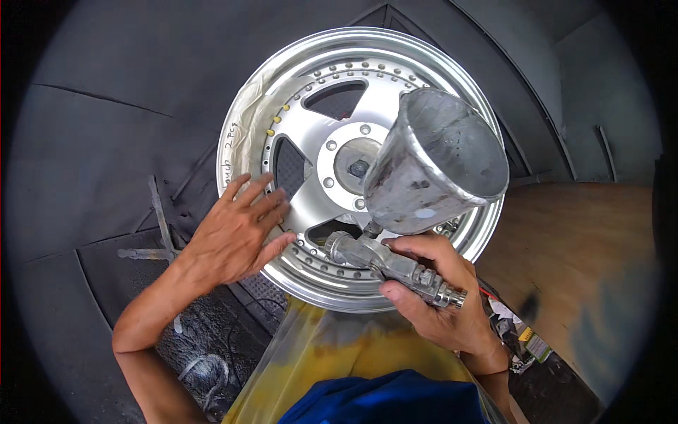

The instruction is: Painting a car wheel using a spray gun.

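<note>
A silver car wheel rim [314, 136] with wide spokes and small bolts round its edge fills the middle of the view. Beige masking material [244, 152], with handwriting on it, covers part of its left lip, and a few yellow pieces [277, 119] sit among the bolts nearby. My left hand [244, 230] lies spread over the rim's lower left edge, holding nothing; its fingertips are slightly blurred. My right hand [445, 283] grips a metal spray gun [385, 260], its nozzle end pointing left. The gun's tilted grey cup [420, 180] hides the rim's right side.
Dark sheeting [127, 141] lines the left side, with a grey cross-shaped metal piece [161, 230] low on it. A brown surface [565, 247] spreads at right, near cluttered small boxes [534, 344]. Yellow-stained clear plastic [353, 353] and blue cloth [395, 399] lie close to me.
</note>
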`<state>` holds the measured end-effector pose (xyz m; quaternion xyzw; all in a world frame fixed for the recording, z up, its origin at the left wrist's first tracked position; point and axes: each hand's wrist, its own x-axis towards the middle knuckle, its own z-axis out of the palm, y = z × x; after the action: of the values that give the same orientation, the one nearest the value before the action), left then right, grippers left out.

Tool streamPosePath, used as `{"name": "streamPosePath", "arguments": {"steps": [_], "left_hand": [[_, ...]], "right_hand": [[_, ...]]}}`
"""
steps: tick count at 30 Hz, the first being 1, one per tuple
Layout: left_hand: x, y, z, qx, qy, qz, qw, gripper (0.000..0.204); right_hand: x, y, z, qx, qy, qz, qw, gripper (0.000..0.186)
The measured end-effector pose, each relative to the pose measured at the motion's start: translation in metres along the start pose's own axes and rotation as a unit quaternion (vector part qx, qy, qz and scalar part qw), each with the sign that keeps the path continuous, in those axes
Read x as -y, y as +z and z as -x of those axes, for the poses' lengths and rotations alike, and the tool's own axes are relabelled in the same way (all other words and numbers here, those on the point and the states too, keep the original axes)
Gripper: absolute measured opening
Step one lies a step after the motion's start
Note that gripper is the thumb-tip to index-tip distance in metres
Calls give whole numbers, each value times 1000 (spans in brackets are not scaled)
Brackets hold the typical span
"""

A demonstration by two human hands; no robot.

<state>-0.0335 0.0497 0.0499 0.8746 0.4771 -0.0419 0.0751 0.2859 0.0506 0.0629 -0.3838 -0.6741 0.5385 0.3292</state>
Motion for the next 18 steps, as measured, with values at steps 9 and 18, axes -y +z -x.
{"name": "streamPosePath", "arguments": {"steps": [9,18], "left_hand": [[13,22,-20,155,-30,-164,974,79],[16,31,-22,183,-15,-217,959,87]], "right_hand": [[-9,-7,6,-15,-35,-16,999,43],[-6,-2,-4,-20,-28,1,999,42]]}}
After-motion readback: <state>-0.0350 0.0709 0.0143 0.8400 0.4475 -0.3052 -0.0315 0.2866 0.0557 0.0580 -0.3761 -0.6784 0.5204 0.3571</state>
